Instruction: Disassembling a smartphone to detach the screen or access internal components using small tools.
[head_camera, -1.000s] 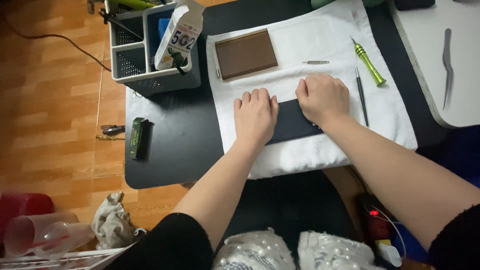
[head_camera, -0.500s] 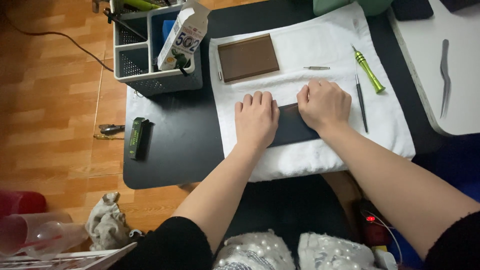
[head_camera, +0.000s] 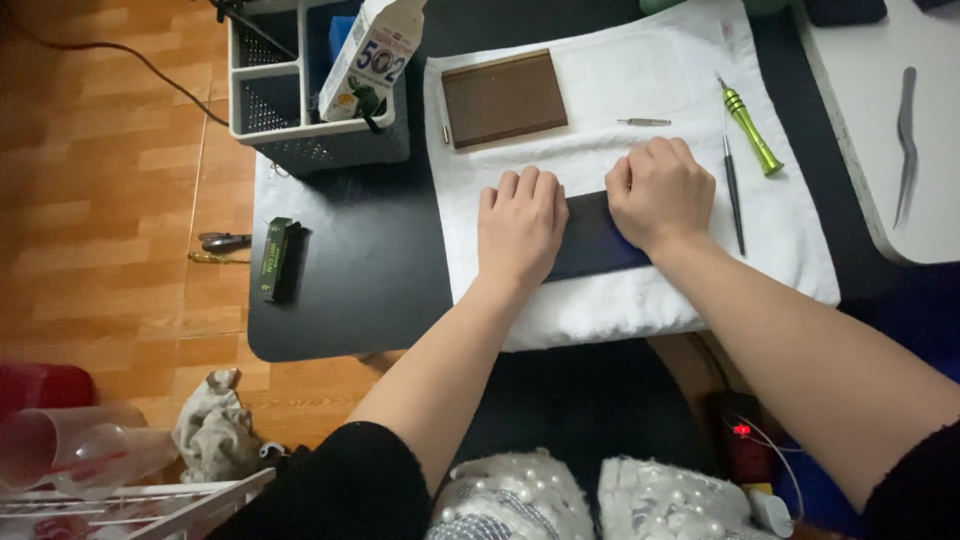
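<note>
Both hands press a flat dark slab (head_camera: 592, 236) down on the white towel (head_camera: 640, 80) at the table's centre, left hand (head_camera: 520, 225) flat and unclenched at its 9 o'clock end, right hand (head_camera: 660, 190) curled over its 3 o'clock end, seemingly steadying it, so the next move likely calls for even pressure.

A grey plastic mesh organiser (head_camera: 300, 140) holds a white carton (head_camera: 372, 55) on the black worktop (head_camera: 370, 270). A brown rectangular panel (head_camera: 503, 97) and green-handled screwdriver (head_camera: 750, 128) lie on the white towel (head_camera: 640, 300). A small green box (head_camera: 277, 258) sits nearby.
</note>
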